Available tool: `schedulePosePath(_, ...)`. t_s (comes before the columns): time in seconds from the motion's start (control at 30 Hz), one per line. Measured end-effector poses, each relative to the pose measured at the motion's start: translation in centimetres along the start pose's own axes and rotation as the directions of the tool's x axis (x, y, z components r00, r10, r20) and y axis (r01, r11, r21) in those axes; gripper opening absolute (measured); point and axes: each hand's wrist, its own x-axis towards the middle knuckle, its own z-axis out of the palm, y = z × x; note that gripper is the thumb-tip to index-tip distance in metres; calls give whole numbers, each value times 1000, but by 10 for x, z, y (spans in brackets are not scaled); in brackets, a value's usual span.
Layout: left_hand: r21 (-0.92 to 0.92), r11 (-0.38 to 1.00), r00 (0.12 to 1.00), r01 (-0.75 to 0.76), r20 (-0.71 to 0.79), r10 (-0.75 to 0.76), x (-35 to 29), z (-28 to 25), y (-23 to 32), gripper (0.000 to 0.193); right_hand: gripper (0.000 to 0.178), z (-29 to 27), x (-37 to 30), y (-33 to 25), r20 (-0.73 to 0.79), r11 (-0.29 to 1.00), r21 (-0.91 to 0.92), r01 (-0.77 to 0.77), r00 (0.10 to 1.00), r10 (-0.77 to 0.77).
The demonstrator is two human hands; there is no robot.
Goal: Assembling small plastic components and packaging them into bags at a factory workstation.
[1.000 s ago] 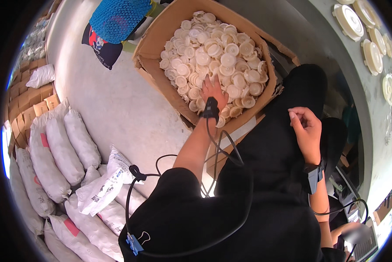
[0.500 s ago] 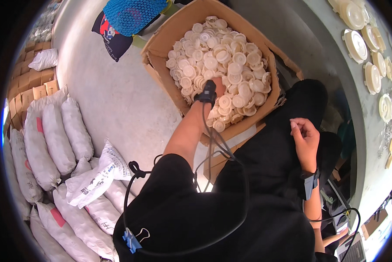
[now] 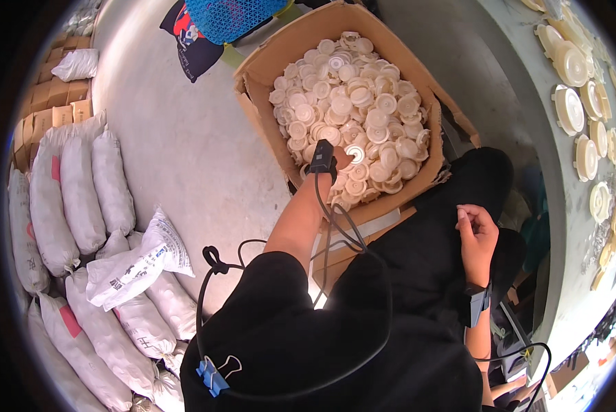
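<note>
Lying around the left hand (image 3: 344, 159), the round plastic caps (image 3: 378, 118) sat heaped in a cardboard carton (image 3: 318, 33). Neither grip could be confirmed; the right hand (image 3: 478, 232) curled well apart. Caps were judged light, stiff, slippery, best pinched by rims.

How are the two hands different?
The left hand is at the heap of pale round discs in the cardboard box; the right hand is over the black clothing. The left hand is mostly hidden behind its black wrist device; the right hand shows plainly, its fingers loosely curled. Both are bare and have something dark strapped at the wrist.
</note>
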Motion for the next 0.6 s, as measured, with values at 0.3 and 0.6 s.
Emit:
schedulePosePath(0.3, 123, 987, 721, 101, -693, 12, 0, 8, -52, 54, 8, 2, 0, -5, 10, 1000, -29, -6, 1000, 7)
schedulePosePath(0.6, 185, 976, 836, -115, -513, 196, 54, -22, -102, 67, 9, 8, 3, -4, 6, 996, -90, 1, 1000, -1)
